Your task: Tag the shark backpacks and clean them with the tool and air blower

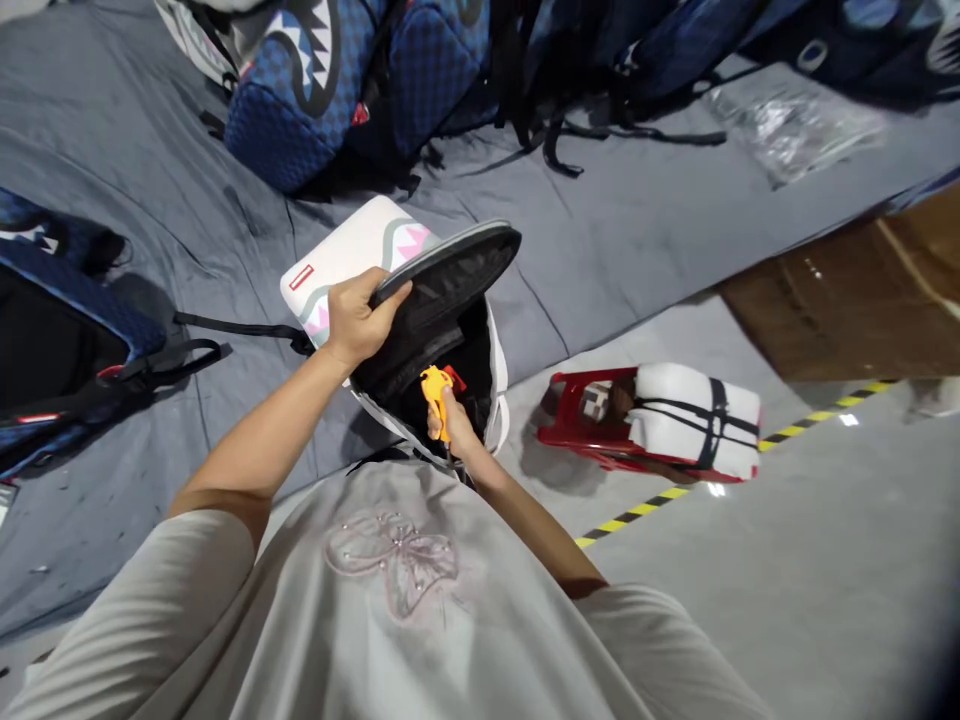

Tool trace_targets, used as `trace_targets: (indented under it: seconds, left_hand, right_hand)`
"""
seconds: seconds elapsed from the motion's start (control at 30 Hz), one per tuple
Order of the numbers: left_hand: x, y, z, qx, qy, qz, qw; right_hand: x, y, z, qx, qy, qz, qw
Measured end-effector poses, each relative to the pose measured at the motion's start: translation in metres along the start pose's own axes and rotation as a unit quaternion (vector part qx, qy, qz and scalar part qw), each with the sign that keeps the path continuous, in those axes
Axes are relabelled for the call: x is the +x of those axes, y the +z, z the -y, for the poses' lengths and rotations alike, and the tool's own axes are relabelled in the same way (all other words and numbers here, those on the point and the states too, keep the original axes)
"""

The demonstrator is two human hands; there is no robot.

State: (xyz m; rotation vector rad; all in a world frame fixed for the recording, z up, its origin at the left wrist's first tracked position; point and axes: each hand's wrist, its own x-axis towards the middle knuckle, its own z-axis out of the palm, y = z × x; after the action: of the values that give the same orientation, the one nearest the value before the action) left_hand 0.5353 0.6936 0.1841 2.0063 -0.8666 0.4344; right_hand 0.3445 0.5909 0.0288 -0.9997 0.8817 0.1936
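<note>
A white backpack (352,250) with a pink shark-mouth print lies in front of me on a grey sheet, its black-lined flap (450,265) lifted. My left hand (360,318) grips the edge of that flap and holds it up. My right hand (450,415) is closed on a small orange tool (435,392) at the mouth of the open compartment, next to a small red part inside the dark lining. The tool's tip is hidden from view.
Blue checkered shark-print backpacks (322,90) are piled at the far side, another (60,330) lies at the left. A red stool (585,420) with a strapped white cushion lies tipped on the floor at right, near yellow-black floor tape (795,430), cardboard (847,290) and a plastic bag (795,125).
</note>
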Motion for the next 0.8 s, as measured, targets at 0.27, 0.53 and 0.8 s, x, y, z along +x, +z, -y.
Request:
trace_targets:
  seconds: [0.27, 0.53, 0.8]
  left_hand:
    - [0.003, 0.007, -0.017, 0.015, 0.087, 0.033, 0.996]
    - [0.009, 0.014, -0.026, 0.018, 0.11, 0.064, 0.992]
    - [0.014, 0.031, -0.038, -0.011, 0.206, 0.238, 0.949]
  right_hand:
    - [0.001, -0.008, -0.007, 0.034, -0.046, -0.049, 0.997]
    - [-0.005, -0.013, 0.002, 0.003, -0.055, -0.108, 0.993]
    - [-0.009, -0.037, 0.083, -0.158, -0.007, -0.141, 0.977]
